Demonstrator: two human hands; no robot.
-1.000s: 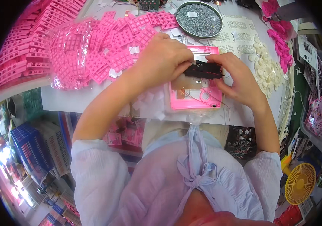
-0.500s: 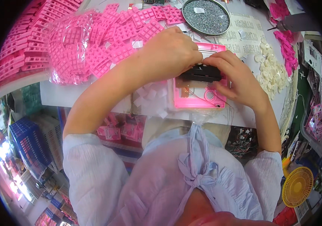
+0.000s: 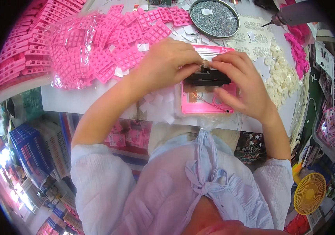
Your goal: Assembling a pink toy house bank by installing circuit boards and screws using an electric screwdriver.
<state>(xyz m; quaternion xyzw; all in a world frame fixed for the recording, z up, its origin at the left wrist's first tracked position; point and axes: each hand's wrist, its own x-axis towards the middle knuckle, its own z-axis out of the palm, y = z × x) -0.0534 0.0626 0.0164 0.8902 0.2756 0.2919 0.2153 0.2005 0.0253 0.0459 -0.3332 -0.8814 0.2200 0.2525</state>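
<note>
1. Both hands pinch one small black part (image 3: 207, 78): the left hand (image 3: 167, 62) closes its thumb and fingers on the part's left end, and the right hand (image 3: 238, 84) grips its right end and top.
2. That black part sits over the far half of a pink case (image 3: 202, 106), which lies open on the table (image 3: 77, 100) just in front of the person; whether it is fully seated I cannot tell.
3. Thin red wires (image 3: 214, 105) run inside the case, near the right hand's lower fingers.
4. Judging by the grip, the step in hand is fitting the black part into the case; the next move seems to call for even pressure from both hands while keeping the wires from being trapped.
5. Left and far lies a heap of pink grids (image 3: 108, 47), some bagged; far off sits a round tray (image 3: 214, 17) of tiny grey bits, and to the right a spread of white discs (image 3: 283, 78).
</note>
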